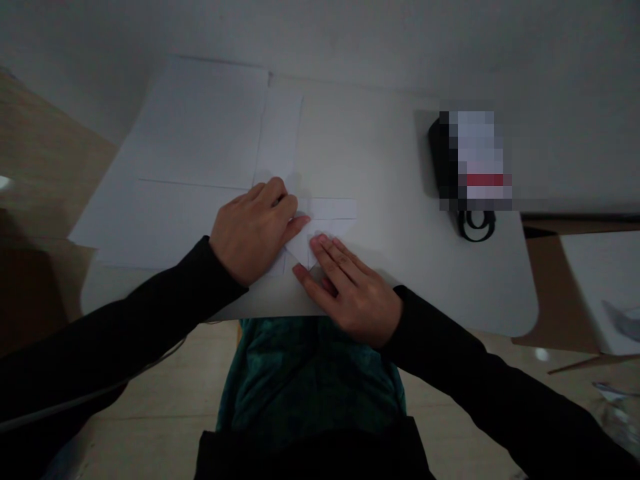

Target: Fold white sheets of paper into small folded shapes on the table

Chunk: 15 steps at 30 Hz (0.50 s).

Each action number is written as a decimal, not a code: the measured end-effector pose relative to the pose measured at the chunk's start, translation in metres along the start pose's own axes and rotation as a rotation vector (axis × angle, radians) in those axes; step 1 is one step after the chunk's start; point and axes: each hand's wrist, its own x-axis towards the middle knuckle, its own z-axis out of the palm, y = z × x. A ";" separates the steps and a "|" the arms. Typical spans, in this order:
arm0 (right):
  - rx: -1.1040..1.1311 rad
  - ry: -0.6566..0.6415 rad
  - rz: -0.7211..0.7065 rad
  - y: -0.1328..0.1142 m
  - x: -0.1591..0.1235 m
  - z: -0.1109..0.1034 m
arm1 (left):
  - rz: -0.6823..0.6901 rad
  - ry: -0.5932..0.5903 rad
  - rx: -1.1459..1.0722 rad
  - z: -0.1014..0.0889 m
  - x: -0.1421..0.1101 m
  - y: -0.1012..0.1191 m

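Looks like the small paper [336,226] is partly folded, its top strip [336,209] seemingly not folded in yet. It's pressed by the flat, non-gripping right hand [357,290]; the curled left hand [254,230]'s grip can't be told.

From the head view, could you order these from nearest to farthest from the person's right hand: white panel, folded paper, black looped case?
1. Folded paper, touched by the right hand.
2. Black looped case, upper right on the table.
3. White panel, far right, off the table.

Single head-worn view from above, near, facing forward and down onto the table [370,147] at mid-frame.
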 end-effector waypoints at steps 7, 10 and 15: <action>0.008 -0.020 0.007 0.001 0.001 -0.004 | -0.006 -0.009 0.015 0.000 0.000 -0.001; 0.014 -0.034 0.019 0.000 0.002 -0.004 | -0.003 -0.011 0.021 0.000 -0.001 -0.001; -0.006 -0.024 0.018 -0.001 0.003 -0.005 | -0.018 -0.013 0.013 0.001 0.000 0.001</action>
